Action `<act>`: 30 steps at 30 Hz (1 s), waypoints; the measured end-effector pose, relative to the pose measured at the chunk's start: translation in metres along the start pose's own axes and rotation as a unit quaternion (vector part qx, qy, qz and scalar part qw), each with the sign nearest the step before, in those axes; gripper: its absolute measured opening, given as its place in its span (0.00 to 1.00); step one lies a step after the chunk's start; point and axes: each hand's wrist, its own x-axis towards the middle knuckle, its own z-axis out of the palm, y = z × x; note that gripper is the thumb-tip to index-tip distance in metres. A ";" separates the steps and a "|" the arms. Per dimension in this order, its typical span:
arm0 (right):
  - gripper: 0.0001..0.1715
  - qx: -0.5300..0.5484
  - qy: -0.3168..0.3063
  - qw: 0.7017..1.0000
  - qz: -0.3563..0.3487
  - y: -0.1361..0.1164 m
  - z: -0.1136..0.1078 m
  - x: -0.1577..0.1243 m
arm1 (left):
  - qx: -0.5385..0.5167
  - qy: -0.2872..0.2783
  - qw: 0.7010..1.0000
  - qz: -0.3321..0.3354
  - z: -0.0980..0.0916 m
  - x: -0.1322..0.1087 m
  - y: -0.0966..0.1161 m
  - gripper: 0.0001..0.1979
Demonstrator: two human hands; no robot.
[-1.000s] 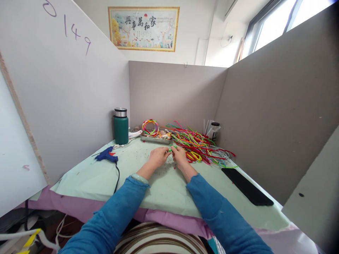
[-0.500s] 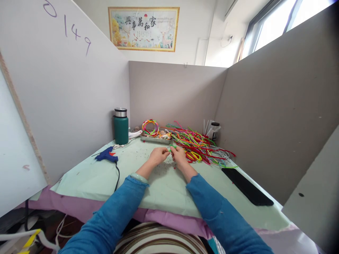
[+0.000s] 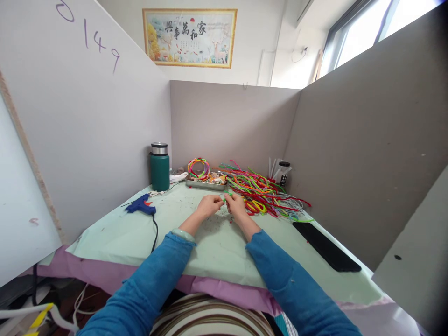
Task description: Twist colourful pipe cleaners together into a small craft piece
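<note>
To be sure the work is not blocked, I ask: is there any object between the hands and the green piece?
Nothing visible: the left hand and right hand hold the green piece between them. The glue gun lies apart, to the left; the tray, farther back.

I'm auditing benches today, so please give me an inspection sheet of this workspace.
Surface: pale green sheet, scattered with dark specks.
Job's things: small green piece, mostly hidden; tangled coloured strands, back right.
Clutter: loaded metal tray, teal bottle, flat black object.
Hands: left hand and right hand both pinching the green piece.
Cables: black cord from blue glue gun; white cable, lower left.
Surroundings: grey partitions, framed picture, window.
</note>
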 end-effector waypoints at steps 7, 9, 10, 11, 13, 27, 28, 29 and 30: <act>0.15 0.007 -0.010 1.000 0.020 -0.002 0.001 -0.003 | 0.077 -0.055 0.995 0.010 -0.002 -0.006 0.010 0.15; 0.14 0.005 -0.011 1.000 0.022 -0.002 0.001 -0.003 | 0.081 -0.061 0.995 0.012 -0.002 -0.006 0.011 0.16; 0.14 0.004 -0.011 1.000 0.022 -0.001 0.001 -0.003 | 0.082 -0.060 0.995 0.010 -0.002 -0.006 0.011 0.16; 0.14 0.003 -0.011 1.000 0.022 -0.001 0.001 -0.003 | 0.082 -0.058 0.995 0.008 -0.002 -0.006 0.010 0.16; 0.14 0.004 -0.013 1.000 0.022 -0.001 0.001 -0.003 | 0.079 -0.055 0.995 0.003 -0.002 -0.005 0.010 0.16; 0.15 0.027 -0.019 0.999 0.027 -0.002 0.001 -0.002 | 0.038 -0.064 0.997 -0.025 -0.004 -0.008 0.015 0.16; 0.15 0.032 -0.020 0.999 0.031 -0.002 0.001 -0.002 | 0.039 -0.065 0.997 -0.023 -0.004 -0.007 0.015 0.16; 0.15 0.037 -0.021 0.998 0.036 -0.002 0.001 -0.002 | 0.039 -0.066 0.997 -0.022 -0.004 -0.007 0.015 0.16; 0.15 0.044 -0.023 0.998 0.040 -0.002 0.001 -0.002 | 0.039 -0.068 0.997 -0.021 -0.005 -0.007 0.016 0.15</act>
